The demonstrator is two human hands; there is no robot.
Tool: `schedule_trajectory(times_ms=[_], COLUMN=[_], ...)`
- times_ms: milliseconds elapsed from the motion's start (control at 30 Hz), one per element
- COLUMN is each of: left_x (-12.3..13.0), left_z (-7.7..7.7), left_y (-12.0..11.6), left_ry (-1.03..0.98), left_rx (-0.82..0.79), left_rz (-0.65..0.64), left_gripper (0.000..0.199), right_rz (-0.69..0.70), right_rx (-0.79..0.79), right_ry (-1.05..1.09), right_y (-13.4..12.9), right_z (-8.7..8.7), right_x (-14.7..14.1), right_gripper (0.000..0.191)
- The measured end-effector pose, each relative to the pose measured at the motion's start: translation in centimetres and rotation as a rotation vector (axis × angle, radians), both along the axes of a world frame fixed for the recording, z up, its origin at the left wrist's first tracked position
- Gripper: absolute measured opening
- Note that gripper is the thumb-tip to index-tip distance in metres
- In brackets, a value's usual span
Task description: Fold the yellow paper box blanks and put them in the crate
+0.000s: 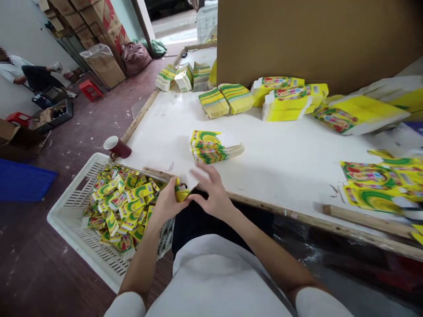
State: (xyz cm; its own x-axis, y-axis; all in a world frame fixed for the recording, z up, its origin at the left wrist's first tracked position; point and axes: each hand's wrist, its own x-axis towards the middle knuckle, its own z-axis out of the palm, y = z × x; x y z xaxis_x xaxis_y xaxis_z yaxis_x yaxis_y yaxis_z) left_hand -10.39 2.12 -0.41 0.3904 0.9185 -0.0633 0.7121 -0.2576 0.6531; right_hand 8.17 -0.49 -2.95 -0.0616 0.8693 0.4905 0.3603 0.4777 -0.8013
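Above the table's front edge, my left hand (167,201) is closed around a small yellow-and-green carton (181,194), partly hidden by the fingers. Close by on the right, my right hand (214,196) has its fingers spread and slightly blurred, its thumb tip at the carton's lower end; whether it touches the carton I cannot tell. Just beyond both hands, a fanned stack of flat printed cartons (209,147) lies on the white table (280,165). To the left of my left hand stands a white plastic crate (71,204) heaped with small yellow cartons (124,204).
A dark red mug (119,147) stands at the table's left corner beside the crate. Bundled flat cartons (228,100) line the back, below a large cardboard sheet (313,39). More printed cartons (373,180) and a wooden strip (360,220) lie right. A person (31,75) sits far left.
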Motion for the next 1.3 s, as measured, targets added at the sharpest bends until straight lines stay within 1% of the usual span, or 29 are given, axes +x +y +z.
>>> schedule_trajectory(times_ms=[33, 67, 133, 200, 233, 300, 333, 400, 433, 500, 567, 600, 633, 700, 733, 767, 833, 867, 933, 967, 1000, 1067, 1133, 1233, 1300], left_x=[0.5, 0.9, 1.6, 2.1, 2.3, 2.4, 2.5, 2.4, 2.4, 2.3, 2.2, 2.1, 2.1, 1.9, 1.8, 1.7, 1.4, 1.3, 1.0, 0.8, 0.7, 0.6, 0.6, 1.0, 1.4], left_z=[-0.4, -0.7, -1.1, -1.5, -1.6, -1.9, -2.1, -2.4, -2.6, -3.0, -3.6, -3.8, -4.0, -4.2, -4.1, -3.9, -3.3, -3.0, -2.5, -2.3, -2.1, -1.7, -1.3, -0.8, -0.7], left_y=[-0.3, -0.7, -1.4, -1.9, -2.1, -2.3, -2.3, -2.1, -2.0, -1.7, -1.4, -1.3, -1.2, -0.9, -0.8, -0.8, -0.6, -0.5, -0.4, -0.4, -0.3, -0.3, -0.3, -0.4, -0.5], left_ry=[-0.012, -0.03, -0.079, -0.114, -0.124, -0.137, -0.141, -0.144, -0.141, -0.138, -0.153, -0.177, -0.21, -0.264, -0.272, -0.265, -0.23, -0.213, -0.196, -0.193, -0.194, -0.195, -0.19, -0.172, -0.157], left_rx=[0.059, 0.109, 0.19, 0.265, 0.303, 0.373, 0.399, 0.422, 0.408, 0.337, 0.264, 0.242, 0.231, 0.212, 0.193, 0.171, 0.134, 0.127, 0.139, 0.146, 0.147, 0.126, 0.109, 0.136, 0.178], left_rz=[0.031, 0.029, -0.025, -0.072, -0.083, -0.078, -0.073, -0.063, -0.058, -0.057, -0.076, -0.084, -0.087, -0.079, -0.072, -0.074, -0.081, -0.073, -0.034, -0.017, -0.008, -0.028, -0.059, -0.082, -0.071], left_gripper=[0.062, 0.065, 0.073, 0.079, 0.079, 0.073, 0.068, 0.06, 0.056, 0.05, 0.044, 0.044, 0.049, 0.065, 0.071, 0.073, 0.067, 0.064, 0.066, 0.069, 0.071, 0.077, 0.08, 0.08, 0.076], right_rz=[-0.041, -0.042, 0.048, 0.15, 0.179, 0.212, 0.219, 0.212, 0.201, 0.213, 0.271, 0.299, 0.318, 0.304, 0.284, 0.27, 0.282, 0.303, 0.344, 0.349, 0.343, 0.346, 0.383, 0.418, 0.385], right_rx=[-0.074, -0.163, -0.349, -0.503, -0.558, -0.622, -0.629, -0.59, -0.554, -0.465, -0.357, -0.307, -0.265, -0.212, -0.201, -0.193, -0.183, -0.185, -0.202, -0.216, -0.228, -0.234, -0.217, -0.202, -0.197], right_ry=[0.13, 0.259, 0.46, 0.576, 0.611, 0.669, 0.691, 0.694, 0.671, 0.546, 0.349, 0.246, 0.154, 0.039, 0.015, -0.001, -0.036, -0.061, -0.122, -0.148, -0.165, -0.185, -0.188, -0.19, -0.178], right_y=[0.0, 0.1, 0.3, 0.6, 0.7, 0.8, 0.9, 0.9, 0.8, 0.4, -0.1, -0.3, -0.4, -0.5, -0.4, -0.3, -0.2, -0.2, -0.4, -0.5, -0.5, -0.4, 0.1, 0.8, 0.8], right_z=[-0.2, -0.4, -0.9, -1.4, -1.5, -1.7, -1.8, -2.0, -2.1, -2.2, -2.1, -2.1, -2.1, -2.2, -2.3, -2.4, -2.8, -2.9, -3.1, -3.1, -3.0, -2.5, -1.6, -0.4, -0.1], right_x=[-0.3, -0.6, -1.2, -1.7, -1.7, -1.7, -1.5, -1.3, -1.3, -1.3, -1.2, -1.1, -0.9, -0.3, 0.0, 0.3, 0.8, 0.8, 0.7, 0.6, 0.6, 1.0, 1.8, 2.6, 2.2], right_gripper=[0.057, 0.062, 0.057, 0.05, 0.05, 0.055, 0.06, 0.068, 0.069, 0.069, 0.068, 0.067, 0.065, 0.06, 0.059, 0.059, 0.06, 0.064, 0.075, 0.075, 0.067, 0.044, 0.03, 0.023, 0.02])
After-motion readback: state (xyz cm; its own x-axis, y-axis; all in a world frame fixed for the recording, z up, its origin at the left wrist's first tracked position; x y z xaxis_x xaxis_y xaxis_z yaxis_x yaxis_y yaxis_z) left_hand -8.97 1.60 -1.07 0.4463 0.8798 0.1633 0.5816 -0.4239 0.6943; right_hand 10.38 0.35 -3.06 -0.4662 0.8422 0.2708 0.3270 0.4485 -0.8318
